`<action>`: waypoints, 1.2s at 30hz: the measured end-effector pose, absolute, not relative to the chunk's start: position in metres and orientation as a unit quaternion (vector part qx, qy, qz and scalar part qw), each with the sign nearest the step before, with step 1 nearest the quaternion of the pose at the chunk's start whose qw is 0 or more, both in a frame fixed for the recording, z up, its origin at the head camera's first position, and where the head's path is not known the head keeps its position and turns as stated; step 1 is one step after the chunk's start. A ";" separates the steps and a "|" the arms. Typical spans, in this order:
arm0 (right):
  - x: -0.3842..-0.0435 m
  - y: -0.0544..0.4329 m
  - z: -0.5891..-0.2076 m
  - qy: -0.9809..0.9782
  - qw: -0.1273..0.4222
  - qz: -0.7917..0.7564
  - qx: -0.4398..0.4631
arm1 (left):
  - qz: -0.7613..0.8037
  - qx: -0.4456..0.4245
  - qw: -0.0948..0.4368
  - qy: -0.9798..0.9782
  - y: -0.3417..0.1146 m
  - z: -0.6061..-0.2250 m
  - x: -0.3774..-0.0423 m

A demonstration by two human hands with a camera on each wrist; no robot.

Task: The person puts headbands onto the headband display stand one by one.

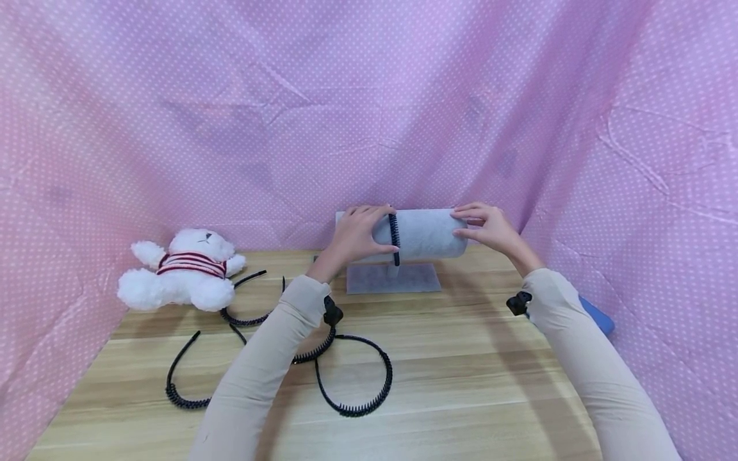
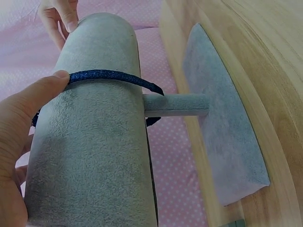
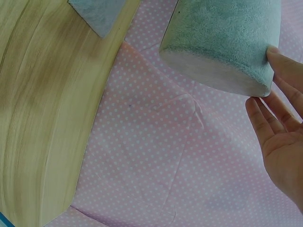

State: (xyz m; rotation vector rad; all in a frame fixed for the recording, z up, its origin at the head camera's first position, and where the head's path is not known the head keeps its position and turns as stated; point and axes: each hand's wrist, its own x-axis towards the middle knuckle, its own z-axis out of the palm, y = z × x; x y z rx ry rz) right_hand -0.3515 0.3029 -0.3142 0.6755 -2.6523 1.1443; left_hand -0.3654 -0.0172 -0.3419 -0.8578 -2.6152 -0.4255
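Observation:
A grey plush headband stand (image 1: 429, 235) has a horizontal roll on a short post above a flat base (image 1: 375, 280). Around the roll sits a dark toothed headband (image 1: 394, 232), its two ends pointing down by the post. My left hand (image 1: 359, 234) holds this headband, thumb at its near side and fingers reaching over the top. In the left wrist view the thumb touches the band's glittery blue outer face (image 2: 109, 74). At the roll's right end my right hand (image 1: 490, 227) steadies it between thumb and fingers. The left fingertips are largely hidden behind the roll.
Several black headbands, one of them a looped band (image 1: 389, 378), lie on the wooden table (image 1: 461, 371) at left and centre, partly under my left sleeve. A white teddy bear (image 1: 193, 288) in a striped shirt lies back left. A blue object (image 1: 598, 316) lies beyond my right forearm.

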 end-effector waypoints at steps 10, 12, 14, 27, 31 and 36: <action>-0.352 0.304 -0.315 -0.890 0.092 0.383 0.228 | -0.121 -0.319 0.187 -0.921 -0.002 -0.346 -0.367; -0.361 0.310 -0.323 -0.890 0.097 0.381 0.229 | -0.114 -0.324 0.188 -0.920 0.002 -0.347 -0.367; -0.365 0.312 -0.327 -0.891 0.098 0.380 0.228 | -0.105 -0.325 0.189 -0.921 0.006 -0.348 -0.366; -0.363 0.309 -0.324 -0.894 0.095 0.377 0.224 | -0.070 -0.333 0.199 -0.919 0.030 -0.350 -0.370; -0.362 0.308 -0.323 -0.895 0.093 0.376 0.223 | -0.050 -0.329 0.199 -0.922 0.038 -0.349 -0.371; -0.361 0.305 -0.323 -0.895 0.100 0.370 0.229 | -0.035 -0.337 0.203 -0.919 0.044 -0.347 -0.371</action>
